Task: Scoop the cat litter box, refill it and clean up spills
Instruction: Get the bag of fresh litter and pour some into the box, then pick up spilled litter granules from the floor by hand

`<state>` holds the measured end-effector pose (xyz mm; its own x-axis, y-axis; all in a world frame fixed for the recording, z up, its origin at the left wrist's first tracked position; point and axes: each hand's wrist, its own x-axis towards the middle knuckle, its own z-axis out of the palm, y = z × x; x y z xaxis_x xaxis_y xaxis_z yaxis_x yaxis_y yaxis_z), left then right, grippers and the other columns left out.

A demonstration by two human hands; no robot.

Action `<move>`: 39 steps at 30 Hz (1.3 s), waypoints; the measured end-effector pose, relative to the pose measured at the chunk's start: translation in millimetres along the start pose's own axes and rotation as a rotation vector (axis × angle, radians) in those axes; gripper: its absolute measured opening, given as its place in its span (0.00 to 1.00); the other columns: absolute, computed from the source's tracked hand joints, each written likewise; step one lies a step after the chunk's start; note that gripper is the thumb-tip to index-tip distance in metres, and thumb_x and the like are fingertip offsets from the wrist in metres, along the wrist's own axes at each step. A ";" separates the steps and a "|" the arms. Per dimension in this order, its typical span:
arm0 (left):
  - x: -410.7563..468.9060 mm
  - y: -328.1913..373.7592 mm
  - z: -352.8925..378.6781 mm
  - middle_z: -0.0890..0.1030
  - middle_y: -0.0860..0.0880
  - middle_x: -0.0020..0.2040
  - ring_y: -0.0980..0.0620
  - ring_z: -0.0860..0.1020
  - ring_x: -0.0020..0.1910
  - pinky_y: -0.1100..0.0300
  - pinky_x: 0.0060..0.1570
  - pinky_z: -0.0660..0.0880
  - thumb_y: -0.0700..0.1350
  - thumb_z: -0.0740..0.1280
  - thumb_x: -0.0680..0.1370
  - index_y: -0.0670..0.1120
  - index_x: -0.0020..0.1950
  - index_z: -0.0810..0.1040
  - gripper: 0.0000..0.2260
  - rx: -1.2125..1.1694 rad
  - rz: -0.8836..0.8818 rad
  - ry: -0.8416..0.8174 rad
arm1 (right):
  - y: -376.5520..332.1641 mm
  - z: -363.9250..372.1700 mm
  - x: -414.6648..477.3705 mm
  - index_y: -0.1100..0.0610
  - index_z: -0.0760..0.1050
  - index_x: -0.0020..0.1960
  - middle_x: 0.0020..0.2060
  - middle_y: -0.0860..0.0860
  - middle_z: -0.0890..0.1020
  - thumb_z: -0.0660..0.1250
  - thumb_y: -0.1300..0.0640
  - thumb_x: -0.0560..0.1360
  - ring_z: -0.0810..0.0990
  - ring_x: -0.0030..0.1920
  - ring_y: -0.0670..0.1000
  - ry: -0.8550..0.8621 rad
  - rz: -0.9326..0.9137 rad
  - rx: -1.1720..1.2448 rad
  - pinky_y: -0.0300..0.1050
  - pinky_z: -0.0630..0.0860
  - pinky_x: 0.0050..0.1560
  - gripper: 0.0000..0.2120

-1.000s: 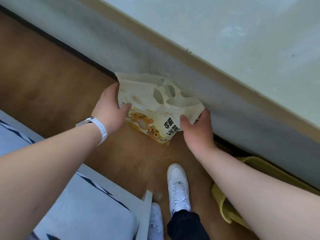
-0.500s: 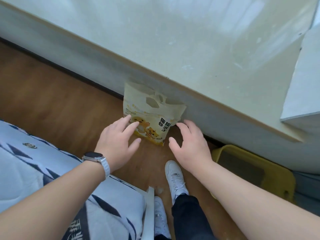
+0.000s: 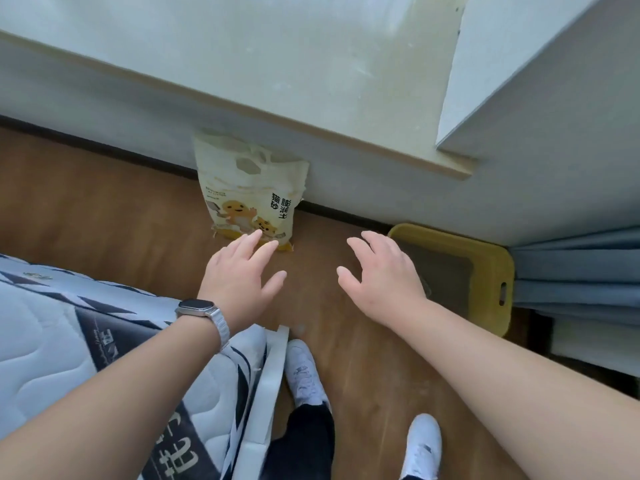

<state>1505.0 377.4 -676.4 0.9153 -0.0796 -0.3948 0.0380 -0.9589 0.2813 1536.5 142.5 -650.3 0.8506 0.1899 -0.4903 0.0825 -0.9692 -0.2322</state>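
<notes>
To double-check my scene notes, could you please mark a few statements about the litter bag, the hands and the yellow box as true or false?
1. The litter bag stands upright against the wall. True.
2. Both hands grip the bag. False: the left hand and right hand are open with spread fingers and hold nothing.
3. The yellow litter box sits on the floor, right of the bag. True.
4. The watch is on the right wrist. False: it is on the left wrist.

litter box [image 3: 493, 261] contents dim, possibly litter
</notes>
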 end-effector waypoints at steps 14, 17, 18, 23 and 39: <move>-52.6 182.6 70.6 0.65 0.49 0.76 0.48 0.62 0.75 0.48 0.72 0.62 0.60 0.61 0.79 0.54 0.74 0.68 0.24 -0.036 0.098 -0.056 | 177.7 1.1 -150.1 0.49 0.64 0.73 0.72 0.48 0.67 0.57 0.42 0.79 0.63 0.72 0.52 0.052 0.209 0.116 0.54 0.66 0.71 0.25; -71.1 231.9 95.8 0.64 0.50 0.77 0.48 0.63 0.75 0.48 0.72 0.63 0.61 0.59 0.79 0.55 0.74 0.66 0.25 0.028 0.138 -0.060 | 224.5 10.2 -183.2 0.49 0.64 0.73 0.72 0.48 0.67 0.57 0.42 0.79 0.63 0.73 0.52 0.081 0.200 0.110 0.52 0.64 0.71 0.24; -79.8 248.0 105.9 0.64 0.49 0.77 0.48 0.63 0.75 0.48 0.72 0.63 0.61 0.59 0.79 0.55 0.74 0.66 0.25 0.041 0.142 -0.063 | 240.0 14.7 -195.8 0.49 0.64 0.73 0.72 0.48 0.66 0.57 0.42 0.79 0.63 0.72 0.52 0.083 0.202 0.108 0.52 0.64 0.71 0.24; -137.7 318.8 159.7 0.65 0.48 0.76 0.47 0.64 0.75 0.48 0.72 0.63 0.60 0.59 0.79 0.53 0.74 0.67 0.25 0.042 0.076 -0.094 | 307.0 39.0 -267.0 0.50 0.67 0.71 0.70 0.48 0.68 0.58 0.44 0.79 0.64 0.71 0.52 0.087 0.174 0.119 0.51 0.64 0.68 0.23; -232.4 352.8 233.7 0.66 0.47 0.76 0.46 0.64 0.74 0.48 0.70 0.64 0.58 0.63 0.78 0.51 0.73 0.69 0.25 0.050 0.045 -0.161 | 366.1 121.5 -368.2 0.52 0.65 0.73 0.72 0.48 0.66 0.59 0.45 0.79 0.62 0.72 0.52 0.051 0.186 0.236 0.50 0.62 0.68 0.24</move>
<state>1211.9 -6.1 -689.8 0.8395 -0.1612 -0.5190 -0.0247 -0.9653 0.2599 1190.4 -263.2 -656.9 0.8653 -0.0018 -0.5013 -0.1956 -0.9220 -0.3342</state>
